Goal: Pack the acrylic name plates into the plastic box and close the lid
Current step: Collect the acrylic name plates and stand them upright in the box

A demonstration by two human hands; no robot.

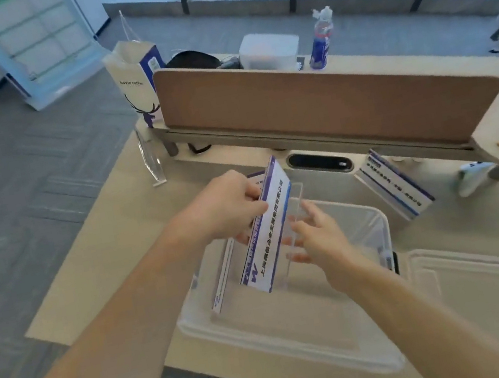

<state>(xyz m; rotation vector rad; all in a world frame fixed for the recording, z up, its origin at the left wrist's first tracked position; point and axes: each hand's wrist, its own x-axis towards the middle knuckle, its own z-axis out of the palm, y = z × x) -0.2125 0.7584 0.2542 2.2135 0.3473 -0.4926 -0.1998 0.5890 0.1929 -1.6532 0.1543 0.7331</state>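
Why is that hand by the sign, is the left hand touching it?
Touching. The head view shows the left hand with its fingers wrapped over the top edge of the name plate, holding it tilted above the plastic box.

The left hand [228, 206] covers the upper corner of a second name plate [224, 280] leaning in the plastic box [302, 346], whose print is too blurred to read. The right hand [321, 243] shows its fingertips only through clear acrylic. The lid [496, 272] runs off the right edge. The far name plate [397, 186] has print too small to read.
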